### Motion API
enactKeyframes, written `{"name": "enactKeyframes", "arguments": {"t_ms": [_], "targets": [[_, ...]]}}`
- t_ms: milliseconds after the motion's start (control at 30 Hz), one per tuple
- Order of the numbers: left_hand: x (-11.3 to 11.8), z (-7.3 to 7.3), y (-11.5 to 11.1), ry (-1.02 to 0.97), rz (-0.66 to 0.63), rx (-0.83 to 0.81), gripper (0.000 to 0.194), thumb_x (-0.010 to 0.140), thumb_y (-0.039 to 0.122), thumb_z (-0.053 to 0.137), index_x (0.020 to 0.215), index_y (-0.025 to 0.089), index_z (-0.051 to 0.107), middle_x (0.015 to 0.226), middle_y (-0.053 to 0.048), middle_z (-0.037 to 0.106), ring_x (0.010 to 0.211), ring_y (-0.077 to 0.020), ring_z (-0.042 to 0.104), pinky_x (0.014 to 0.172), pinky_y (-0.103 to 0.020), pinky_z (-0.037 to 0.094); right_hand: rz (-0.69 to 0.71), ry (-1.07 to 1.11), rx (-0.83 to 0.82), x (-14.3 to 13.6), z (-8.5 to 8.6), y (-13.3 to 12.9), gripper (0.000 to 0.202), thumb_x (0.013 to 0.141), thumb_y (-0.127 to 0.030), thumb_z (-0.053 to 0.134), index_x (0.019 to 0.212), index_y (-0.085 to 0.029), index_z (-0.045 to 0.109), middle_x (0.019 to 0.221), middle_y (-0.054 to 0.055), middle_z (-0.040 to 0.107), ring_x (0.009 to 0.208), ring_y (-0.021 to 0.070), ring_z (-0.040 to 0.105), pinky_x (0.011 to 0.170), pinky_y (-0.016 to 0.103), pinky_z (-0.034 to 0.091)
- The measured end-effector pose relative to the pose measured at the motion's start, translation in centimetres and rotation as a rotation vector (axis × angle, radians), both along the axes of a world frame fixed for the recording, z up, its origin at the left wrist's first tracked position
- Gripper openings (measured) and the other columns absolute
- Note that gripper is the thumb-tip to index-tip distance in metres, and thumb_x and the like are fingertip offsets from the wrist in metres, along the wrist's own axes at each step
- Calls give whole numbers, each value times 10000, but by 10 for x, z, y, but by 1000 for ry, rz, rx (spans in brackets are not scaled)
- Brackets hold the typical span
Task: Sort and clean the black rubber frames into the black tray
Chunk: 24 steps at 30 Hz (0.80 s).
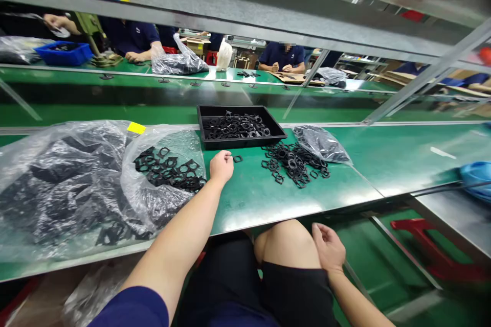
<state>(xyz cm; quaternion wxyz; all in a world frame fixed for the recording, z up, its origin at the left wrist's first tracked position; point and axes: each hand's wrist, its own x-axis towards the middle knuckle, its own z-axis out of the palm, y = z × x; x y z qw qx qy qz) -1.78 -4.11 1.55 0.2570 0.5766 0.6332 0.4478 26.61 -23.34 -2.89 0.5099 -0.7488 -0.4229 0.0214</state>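
Observation:
My left hand is over the green worktop with its fingers bent together. Just right of its fingertips is a small black ring-shaped part; I cannot tell whether they touch it. Whatever the fingers may hold is hidden. Behind the hand stands a black tray with many similar black parts in it. A loose pile of black ring parts lies to the right. To the left, an open clear plastic bag shows black square-edged frames. Beside my bare knee, below the table edge, my right hand is loosely closed with nothing visible in it.
A smaller plastic bag lies behind the ring pile. The large bag covers the left of the worktop. A metal shelf crosses overhead. Co-workers sit across the line, near a blue bin. A red stool stands at lower right.

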Motion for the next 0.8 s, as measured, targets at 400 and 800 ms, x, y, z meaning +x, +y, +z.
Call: {"name": "enactKeyframes", "arguments": {"t_ms": [400,800], "targets": [[2,-11,5,24,115,9,233,752,330,544,925,213,647,816,-17,696,726,-150,649,720,-254,501,729,-555,-226,-126,60,170,320,849,-343,565,1143,-217,577,1108,80,536,919,188,560,756,288,491],[2,-23,12,-88,161,-30,373,684,381,590,979,154,618,807,-38,649,689,-145,606,681,-282,513,824,-233,-225,-142,42,215,245,893,-404,529,1015,-226,645,936,10,669,876,147,608,783,217,456]]}}
